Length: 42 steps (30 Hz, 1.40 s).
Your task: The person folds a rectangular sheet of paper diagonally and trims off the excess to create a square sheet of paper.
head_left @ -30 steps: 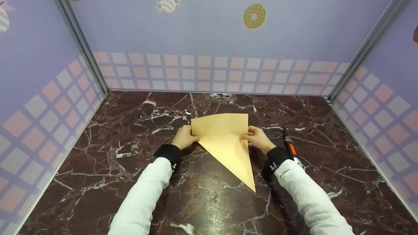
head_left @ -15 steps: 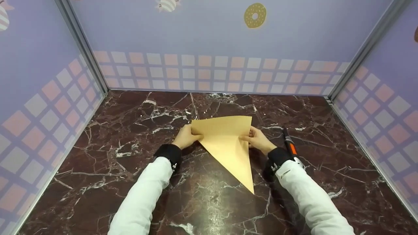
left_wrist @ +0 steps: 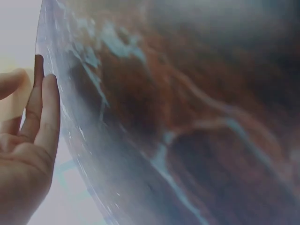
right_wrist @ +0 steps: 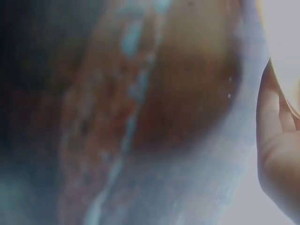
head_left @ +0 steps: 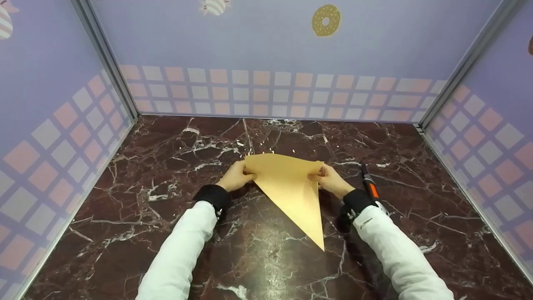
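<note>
A tan sheet of paper (head_left: 289,187), folded to a triangle with its point toward me, lies on the dark marble table (head_left: 145,200). My left hand (head_left: 237,177) pinches its far left corner. My right hand (head_left: 329,178) pinches its far right corner, and the far edge is lifted and bent toward me. In the left wrist view my left hand's fingers (left_wrist: 40,112) lie beside blurred marble. The right wrist view shows only the edge of my right hand (right_wrist: 276,154), with a pale strip of the paper (right_wrist: 281,70) above it.
A black and orange pen (head_left: 368,183) lies on the table just right of my right wrist. Patterned purple walls (head_left: 266,54) close the table in at the back and on both sides.
The far edge of the paper has come down toward me and shifted a little right, so the flap looks shorter. Both hands keep their hold on the corners.
</note>
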Each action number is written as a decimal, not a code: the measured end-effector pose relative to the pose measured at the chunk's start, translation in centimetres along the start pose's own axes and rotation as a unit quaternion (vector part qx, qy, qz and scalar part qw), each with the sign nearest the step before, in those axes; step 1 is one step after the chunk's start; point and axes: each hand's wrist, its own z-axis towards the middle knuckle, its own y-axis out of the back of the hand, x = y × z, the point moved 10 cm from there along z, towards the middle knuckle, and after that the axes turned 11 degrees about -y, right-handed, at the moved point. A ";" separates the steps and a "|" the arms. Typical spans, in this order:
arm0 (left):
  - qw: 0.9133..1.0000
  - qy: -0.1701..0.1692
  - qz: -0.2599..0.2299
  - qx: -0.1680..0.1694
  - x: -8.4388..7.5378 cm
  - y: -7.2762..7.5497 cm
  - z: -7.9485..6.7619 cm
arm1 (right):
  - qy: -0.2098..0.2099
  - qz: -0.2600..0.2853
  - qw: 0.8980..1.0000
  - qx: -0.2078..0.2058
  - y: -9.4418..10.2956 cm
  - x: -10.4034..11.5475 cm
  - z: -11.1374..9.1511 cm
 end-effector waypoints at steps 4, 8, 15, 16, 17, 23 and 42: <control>0.999 -0.009 -0.029 0.021 0.1 -0.5 -0.1 | 0.015 -0.003 1.000 0.017 0.0 0.3 -0.4; 0.997 -0.016 -0.069 0.036 0.0 -0.9 -0.3 | 0.017 -0.008 0.999 0.026 -0.1 0.4 -0.6; 0.994 -0.044 -0.076 0.062 -0.4 -1.1 -0.5 | 0.002 0.017 0.998 0.059 -0.4 -0.1 -0.8; 0.994 -0.048 -0.079 0.063 -0.4 -1.1 -0.5 | 0.004 0.019 0.998 0.065 -0.4 -0.1 -0.8; 0.993 -0.052 -0.084 0.065 -0.4 -1.2 -0.6 | 0.005 0.021 0.997 0.068 -0.4 -0.1 -0.9; 0.990 -0.011 -0.112 0.078 0.3 -1.4 -0.9 | 0.008 0.005 0.998 0.057 0.0 -0.1 -1.0; 0.979 0.021 -0.184 0.084 0.8 -1.7 -1.3 | 0.000 0.016 0.995 0.100 -0.1 -0.5 -1.6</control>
